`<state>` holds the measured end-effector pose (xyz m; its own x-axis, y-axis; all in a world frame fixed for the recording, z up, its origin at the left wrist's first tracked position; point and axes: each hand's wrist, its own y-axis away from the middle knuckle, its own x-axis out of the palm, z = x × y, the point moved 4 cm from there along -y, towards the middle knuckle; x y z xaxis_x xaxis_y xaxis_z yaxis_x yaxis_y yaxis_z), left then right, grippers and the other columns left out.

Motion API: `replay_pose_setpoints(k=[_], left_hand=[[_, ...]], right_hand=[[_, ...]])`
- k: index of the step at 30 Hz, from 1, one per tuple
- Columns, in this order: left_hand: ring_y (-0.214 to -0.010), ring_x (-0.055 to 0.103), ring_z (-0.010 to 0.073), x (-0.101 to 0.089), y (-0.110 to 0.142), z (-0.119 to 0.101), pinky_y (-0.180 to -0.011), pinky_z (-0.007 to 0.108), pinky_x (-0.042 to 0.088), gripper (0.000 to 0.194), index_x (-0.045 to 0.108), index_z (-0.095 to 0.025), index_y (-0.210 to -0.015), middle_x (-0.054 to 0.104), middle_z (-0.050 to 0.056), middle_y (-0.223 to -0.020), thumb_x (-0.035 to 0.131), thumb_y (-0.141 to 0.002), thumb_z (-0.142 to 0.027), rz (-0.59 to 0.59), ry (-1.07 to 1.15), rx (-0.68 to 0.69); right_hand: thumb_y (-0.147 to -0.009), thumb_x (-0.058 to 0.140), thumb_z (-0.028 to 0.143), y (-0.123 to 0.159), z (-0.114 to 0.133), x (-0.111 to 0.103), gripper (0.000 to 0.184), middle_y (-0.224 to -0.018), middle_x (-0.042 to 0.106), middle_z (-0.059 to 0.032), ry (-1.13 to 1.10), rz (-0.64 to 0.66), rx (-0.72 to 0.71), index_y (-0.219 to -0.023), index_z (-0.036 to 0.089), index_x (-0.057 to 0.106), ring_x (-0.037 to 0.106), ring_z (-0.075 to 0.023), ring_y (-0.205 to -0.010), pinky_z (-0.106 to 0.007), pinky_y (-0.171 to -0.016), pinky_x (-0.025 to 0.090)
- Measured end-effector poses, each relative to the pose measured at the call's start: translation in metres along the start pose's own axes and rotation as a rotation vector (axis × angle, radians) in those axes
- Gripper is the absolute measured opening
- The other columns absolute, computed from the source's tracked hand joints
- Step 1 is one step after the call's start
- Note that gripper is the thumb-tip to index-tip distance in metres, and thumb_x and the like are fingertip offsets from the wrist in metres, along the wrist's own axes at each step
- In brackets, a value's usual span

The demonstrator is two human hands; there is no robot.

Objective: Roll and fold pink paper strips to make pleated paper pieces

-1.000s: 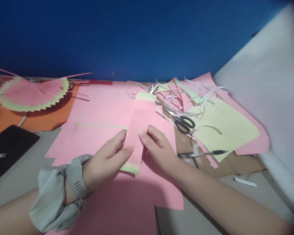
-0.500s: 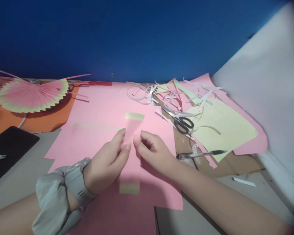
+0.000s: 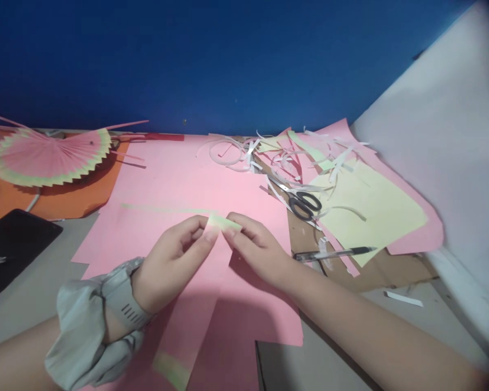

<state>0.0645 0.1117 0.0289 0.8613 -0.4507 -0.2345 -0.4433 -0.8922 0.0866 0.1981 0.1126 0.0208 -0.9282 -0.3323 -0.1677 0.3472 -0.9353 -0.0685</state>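
Note:
A pink paper strip (image 3: 195,309) with green ends hangs slantwise toward me over large pink sheets (image 3: 155,233). Its far green end is pinched between the thumb and fingers of my left hand (image 3: 177,255) on one side and of my right hand (image 3: 256,244) on the other. That end looks bent where my thumbs press on it, close together. The near green end lies low and to the left. Fingers hide part of the far end.
A pink and green pleated paper fan (image 3: 52,155) rests on orange paper (image 3: 77,203) at left, above a black tablet (image 3: 20,250). On the right are black-handled scissors (image 3: 303,203), a pen (image 3: 334,253), yellow-green paper (image 3: 378,212) and many paper scraps (image 3: 285,160).
Both hands have shifted their grip from the strip's middle to its far green end. The strip's near end has swung down and left, and the far end no longer stands up beyond my fingers.

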Motion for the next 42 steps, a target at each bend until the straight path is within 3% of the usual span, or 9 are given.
replay_pose_setpoints(k=[9, 14, 18, 21, 25, 28, 32, 36, 42], left_hand=[[-0.080, 0.051, 0.0161, -0.005, -0.001, 0.005, -0.075, 0.027, 0.042, 0.020, 0.058, -0.022, -0.090, 0.055, -0.001, -0.076, 0.042, -0.090, -0.034, -0.061, -0.016, -0.008], [-0.073, 0.056, 0.0180, -0.008, -0.008, 0.007, -0.070, 0.030, 0.048, 0.022, 0.061, -0.020, -0.088, 0.061, 0.001, -0.072, 0.046, -0.087, -0.037, -0.062, 0.151, -0.083], [-0.045, 0.049, 0.0119, -0.007, -0.009, 0.009, -0.047, 0.024, 0.044, 0.024, 0.059, -0.020, -0.078, 0.056, -0.002, -0.051, 0.048, -0.086, -0.039, 0.018, 0.349, -0.208], [-0.036, 0.045, 0.0084, -0.003, -0.007, 0.010, -0.038, 0.020, 0.037, 0.028, 0.055, -0.020, -0.072, 0.053, -0.004, -0.044, 0.046, -0.088, -0.040, 0.155, 0.445, -0.311], [-0.037, 0.051, 0.0110, -0.001, -0.006, 0.008, -0.040, 0.021, 0.041, 0.031, 0.054, -0.018, -0.074, 0.054, -0.003, -0.041, 0.041, -0.090, -0.041, 0.282, 0.468, -0.324], [-0.048, 0.060, 0.0150, 0.001, -0.006, 0.008, -0.050, 0.027, 0.048, 0.025, 0.053, -0.018, -0.076, 0.061, 0.000, -0.051, 0.044, -0.089, -0.038, 0.315, 0.471, -0.299], [-0.063, 0.065, 0.0181, 0.007, -0.006, 0.007, -0.064, 0.034, 0.053, 0.023, 0.053, -0.018, -0.080, 0.067, 0.005, -0.067, 0.044, -0.089, -0.037, 0.374, 0.521, -0.273], [-0.068, 0.067, 0.0184, 0.010, -0.005, 0.005, -0.069, 0.036, 0.053, 0.019, 0.054, -0.019, -0.085, 0.069, 0.008, -0.077, 0.044, -0.089, -0.034, 0.386, 0.561, -0.265], [-0.072, 0.067, 0.0202, 0.011, -0.004, 0.005, -0.075, 0.041, 0.052, 0.018, 0.058, -0.019, -0.091, 0.069, 0.008, -0.079, 0.046, -0.088, -0.032, 0.386, 0.549, -0.248]], right_hand=[[-0.090, 0.042, 0.028, 0.002, 0.000, 0.002, 0.026, -0.062, 0.031, 0.0053, 0.043, 0.067, 0.055, -0.066, 0.019, 0.039, 0.032, -0.0085, -0.055, -0.023, -0.052, 0.028], [-0.093, 0.033, 0.035, 0.003, -0.004, 0.005, 0.029, -0.058, 0.031, 0.0061, -0.274, 0.099, 0.060, -0.070, 0.020, 0.040, 0.029, -0.0092, -0.051, -0.023, -0.051, 0.029], [-0.092, 0.039, 0.027, 0.004, -0.003, 0.004, 0.011, -0.071, 0.041, 0.0045, -0.305, 0.002, -0.023, -0.102, 0.025, 0.043, 0.037, -0.0093, -0.055, -0.023, -0.053, 0.036], [-0.090, 0.045, 0.023, 0.005, 0.004, 0.002, 0.034, -0.091, 0.046, -0.0001, -0.114, -0.034, -0.120, -0.122, 0.030, 0.037, 0.047, -0.0106, -0.072, -0.025, -0.065, 0.042], [-0.091, 0.046, 0.029, 0.004, 0.010, -0.001, 0.012, -0.087, 0.051, -0.0017, 0.013, -0.024, -0.219, -0.098, 0.024, 0.055, 0.051, -0.0134, -0.081, -0.030, -0.075, 0.043], [-0.091, 0.047, 0.034, 0.002, 0.009, -0.002, 0.019, -0.079, 0.051, -0.0012, 0.048, -0.033, -0.192, -0.080, 0.020, 0.054, 0.053, -0.0140, -0.079, -0.030, -0.074, 0.043], [-0.090, 0.046, 0.038, 0.002, 0.002, 0.000, 0.020, -0.064, 0.050, 0.0031, -0.015, -0.068, -0.045, -0.078, 0.021, 0.047, 0.054, -0.0114, -0.060, -0.027, -0.061, 0.045], [-0.092, 0.042, 0.038, 0.003, -0.003, 0.008, 0.018, -0.046, 0.043, 0.0112, -0.244, 0.006, 0.080, -0.083, 0.023, 0.040, 0.049, -0.0083, -0.038, -0.021, -0.043, 0.043], [-0.091, 0.046, 0.030, 0.002, -0.003, 0.011, 0.014, -0.044, 0.044, 0.0133, -0.344, 0.016, 0.095, -0.083, 0.022, 0.039, 0.051, -0.0072, -0.035, -0.018, -0.038, 0.042]])
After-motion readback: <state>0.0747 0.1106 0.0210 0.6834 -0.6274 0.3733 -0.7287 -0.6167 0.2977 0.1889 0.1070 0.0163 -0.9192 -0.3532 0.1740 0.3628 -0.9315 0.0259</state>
